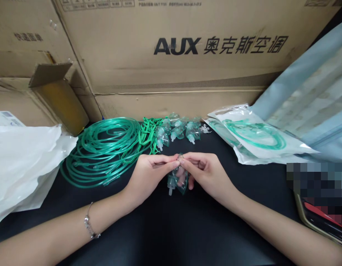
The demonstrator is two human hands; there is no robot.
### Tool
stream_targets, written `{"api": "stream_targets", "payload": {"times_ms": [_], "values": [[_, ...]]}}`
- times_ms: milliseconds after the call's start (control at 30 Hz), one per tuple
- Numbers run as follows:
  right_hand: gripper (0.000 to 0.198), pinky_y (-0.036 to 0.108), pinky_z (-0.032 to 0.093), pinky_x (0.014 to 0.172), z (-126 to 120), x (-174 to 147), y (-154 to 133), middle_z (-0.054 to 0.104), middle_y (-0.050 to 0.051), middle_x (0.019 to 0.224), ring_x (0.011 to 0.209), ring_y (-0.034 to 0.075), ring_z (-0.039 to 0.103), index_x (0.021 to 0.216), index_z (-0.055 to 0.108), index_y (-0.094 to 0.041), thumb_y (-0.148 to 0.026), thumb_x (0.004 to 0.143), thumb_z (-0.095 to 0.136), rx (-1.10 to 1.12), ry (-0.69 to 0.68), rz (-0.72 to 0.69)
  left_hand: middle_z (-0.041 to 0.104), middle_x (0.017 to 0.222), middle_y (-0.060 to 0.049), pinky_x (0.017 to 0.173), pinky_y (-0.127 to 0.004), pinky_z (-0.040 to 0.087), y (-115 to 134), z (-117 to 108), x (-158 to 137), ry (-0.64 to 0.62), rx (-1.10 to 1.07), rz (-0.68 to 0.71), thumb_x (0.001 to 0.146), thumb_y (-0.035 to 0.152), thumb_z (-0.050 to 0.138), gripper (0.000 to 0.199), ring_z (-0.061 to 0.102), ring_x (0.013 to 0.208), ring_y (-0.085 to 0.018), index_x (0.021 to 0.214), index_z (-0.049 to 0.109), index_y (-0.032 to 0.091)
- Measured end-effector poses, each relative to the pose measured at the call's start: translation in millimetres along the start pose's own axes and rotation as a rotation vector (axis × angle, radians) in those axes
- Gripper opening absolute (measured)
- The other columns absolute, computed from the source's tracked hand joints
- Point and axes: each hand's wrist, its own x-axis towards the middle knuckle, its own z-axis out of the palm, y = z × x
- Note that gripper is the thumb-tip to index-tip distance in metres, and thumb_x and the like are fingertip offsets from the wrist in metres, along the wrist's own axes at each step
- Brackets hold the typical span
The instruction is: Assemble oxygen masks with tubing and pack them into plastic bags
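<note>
Both hands meet at a clear green-tinted oxygen mask [183,184] above the black table. My left hand [149,173] pinches its upper end between thumb and fingers. From the other side my right hand [207,170] grips the same end, thumb tip close to the left thumb. The mask's pale connector [171,183] points down toward me. Fingertips hide the part being pinched. Several more masks [178,130] lie in a group just beyond the hands. Green elastic straps [149,131] are heaped left of them, and small clear clips [205,128] lie to their right.
Coiled green tubing [104,147] lies left of the hands, near white plastic packaging [27,159]. Sealed pouches with green tubing [254,133] rest at the right. Large cardboard boxes [173,74] stand along the back. A phone-like object [320,221] sits at the right edge.
</note>
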Motion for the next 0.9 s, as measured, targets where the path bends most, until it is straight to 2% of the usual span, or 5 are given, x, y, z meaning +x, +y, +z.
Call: {"api": "stream_targets", "payload": {"times_ms": [200,367,567,733,900], "values": [[0.028,0.016,0.045,0.035,-2.4,2.2,-0.8,0.061,0.001,0.053,0.045,0.010,0.059,0.066,0.062,-0.012,-0.039,0.071,0.063,0.037,-0.027,0.076,0.069,0.066,0.001,0.063,-0.023,0.050,-1.0,1.4,-3.2,-0.003,0.165,0.074,0.077,0.024,0.057,0.016,0.063,0.065,-0.015,0.071,0.070,0.017],[0.022,0.014,0.041,0.031,1.0,2.4,-0.4,0.060,-0.001,0.050,0.040,0.008,0.056,0.062,0.058,-0.012,-0.032,0.071,0.062,0.031,0.020,0.091,0.069,0.067,0.001,0.057,-0.020,0.048,-2.2,5.4,-4.5,0.026,0.234,0.112,0.080,0.023,0.053,0.018,0.062,0.060,-0.013,0.084,0.069,0.018],[0.014,0.013,0.039,0.030,4.4,5.0,4.0,0.055,-0.003,0.042,0.033,0.007,0.053,0.056,0.052,-0.014,-0.019,0.068,0.056,-0.007,0.112,0.190,0.070,0.072,-0.001,0.059,-0.021,0.048,0.1,8.0,-6.5,0.021,0.278,0.121,0.081,0.022,0.051,0.021,0.063,0.066,-0.014,0.089,0.070,0.019],[0.009,0.013,0.042,0.034,0.1,10.6,14.7,0.054,-0.006,0.041,0.035,0.007,0.054,0.055,0.052,-0.014,-0.015,0.060,0.060,0.122,0.089,0.215,0.069,0.072,0.001,0.062,-0.019,0.048,11.7,10.9,-14.7,-0.056,0.305,0.224,0.082,0.024,0.051,0.020,0.063,0.068,-0.013,0.085,0.070,0.022],[0.010,0.016,0.045,0.036,-0.1,10.5,14.4,0.057,-0.004,0.045,0.035,0.008,0.055,0.058,0.051,-0.014,-0.018,0.066,0.056,0.108,0.065,0.251,0.068,0.082,-0.002,0.071,-0.023,0.051,8.5,1.9,-2.2,0.140,0.132,0.153,0.077,0.022,0.056,0.013,0.063,0.079,-0.015,0.084,0.065,0.016]]}}
